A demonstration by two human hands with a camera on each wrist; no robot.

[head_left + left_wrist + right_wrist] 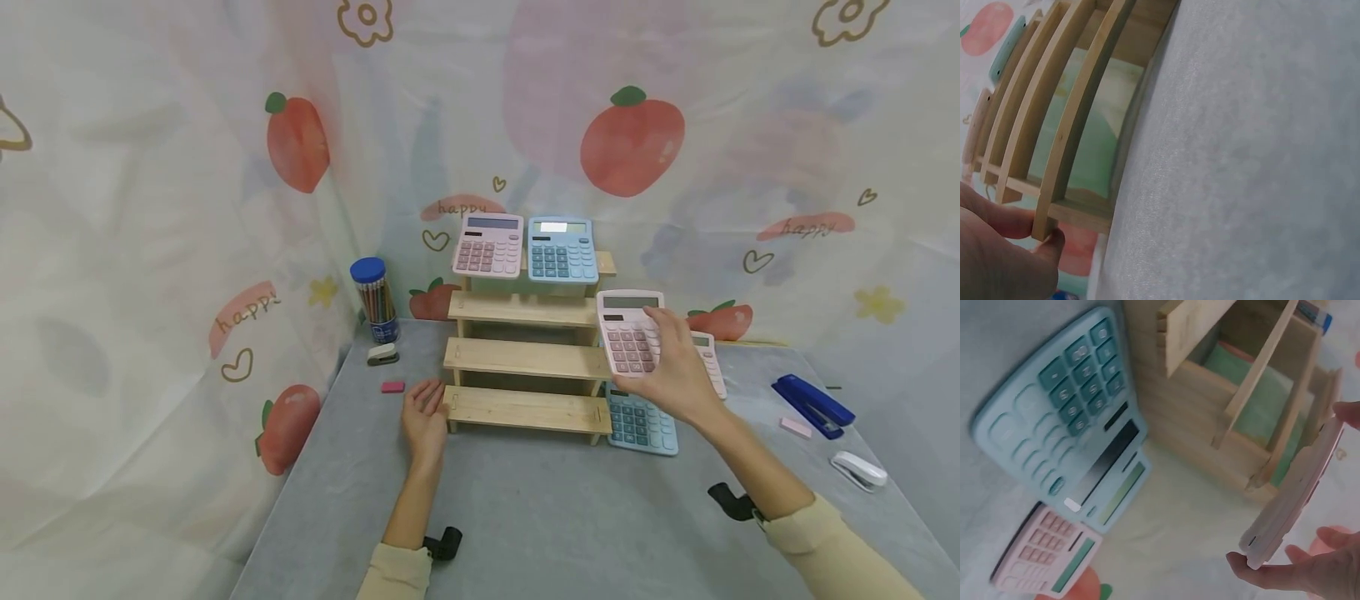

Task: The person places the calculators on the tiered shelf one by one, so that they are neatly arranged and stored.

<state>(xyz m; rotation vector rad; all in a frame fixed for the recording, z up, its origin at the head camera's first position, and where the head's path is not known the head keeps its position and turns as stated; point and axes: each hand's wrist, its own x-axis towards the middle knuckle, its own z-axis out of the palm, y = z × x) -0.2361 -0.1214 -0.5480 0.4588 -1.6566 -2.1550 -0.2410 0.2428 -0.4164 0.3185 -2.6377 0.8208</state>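
My right hand (678, 375) grips a pink calculator (621, 333) by its sides, holding it up beside the right end of the wooden stepped rack (528, 358). In the right wrist view this calculator (1297, 494) is seen nearly edge-on between thumb and fingers. My left hand (425, 422) pinches the left end of the rack's lowest board (1054, 212). On the top step stand a pink calculator (489, 246) and a blue calculator (562, 250), side by side. To the right of the rack lie a blue calculator (1066, 406), another blue one (1124, 494) partly covered, and a pink calculator (1047, 550).
At the back left stands a pencil tub (375, 300) with a blue lid, near a small stapler (383, 355) and a dark pink eraser (392, 387). On the right lie a blue stapler (813, 404), a pale pink eraser (796, 427) and a white stapler (859, 471).
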